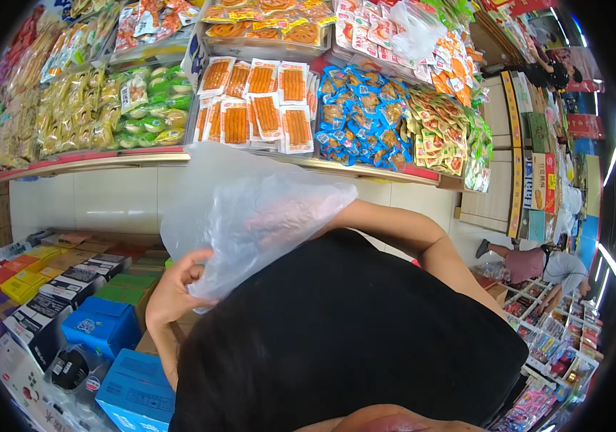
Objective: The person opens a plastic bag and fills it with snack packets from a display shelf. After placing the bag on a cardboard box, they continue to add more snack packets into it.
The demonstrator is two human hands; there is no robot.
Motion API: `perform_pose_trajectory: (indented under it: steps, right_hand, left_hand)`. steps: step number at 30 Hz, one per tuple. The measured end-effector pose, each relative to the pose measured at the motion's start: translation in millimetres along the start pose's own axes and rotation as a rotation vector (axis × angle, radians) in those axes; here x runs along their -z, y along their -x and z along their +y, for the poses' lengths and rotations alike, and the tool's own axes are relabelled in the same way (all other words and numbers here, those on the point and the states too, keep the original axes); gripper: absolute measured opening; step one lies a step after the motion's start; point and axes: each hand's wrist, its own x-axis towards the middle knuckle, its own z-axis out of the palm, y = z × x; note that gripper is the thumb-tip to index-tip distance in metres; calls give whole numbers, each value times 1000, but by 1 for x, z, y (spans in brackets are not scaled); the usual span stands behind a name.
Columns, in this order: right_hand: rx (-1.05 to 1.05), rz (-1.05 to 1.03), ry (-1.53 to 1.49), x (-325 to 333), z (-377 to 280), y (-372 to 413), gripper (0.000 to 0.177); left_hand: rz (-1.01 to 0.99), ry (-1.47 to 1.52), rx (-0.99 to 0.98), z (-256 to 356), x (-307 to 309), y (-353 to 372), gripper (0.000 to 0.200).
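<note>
— How are the arms set?
— The left forearm rises past the black shirt [351, 331], with the left hand [176, 288] turned inward beside the body. The right arm bends sharply at the elbow, its forearm running across the front of the chest, and the right hand [275, 218] is inside a translucent plastic bag [211, 191].

— And the fingers?
— On the left they're curled together, clamped on the bag's lower-left edge. The right ones show only as a blur through the plastic, so I can't tell whether they're spread or together.

— Where does the bag sit?
— In front of the chest, between both hands, its opening gathered around the right wrist. Its top overlaps the front edge of the display counter [394, 170].

— What's around it?
— Just beyond are clear packs of orange-brown snack strips [250, 121], then blue snack packets [362, 119] to the right and green packs [153, 108] to the left. Blue cartons [135, 389] stand on the lower left, near the left forearm.

— Anything blocking the view?
— The bag veils the right hand and hides some floor tiles [99, 198]. Well off to the right, another person [538, 266] bends by some shelves [549, 338].
</note>
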Motion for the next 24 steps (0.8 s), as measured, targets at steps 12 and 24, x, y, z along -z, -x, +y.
perform_pose_trajectory:
  steps: [12,24]
  right_hand:
    - [94,-272,-811,62,25,10,45]
    - [-559,791,53,28,163,26,51]
  left_hand:
    - [226,202,-74,-59,20,-6,30]
    - [746,408,-93,-30,18,-47,22]
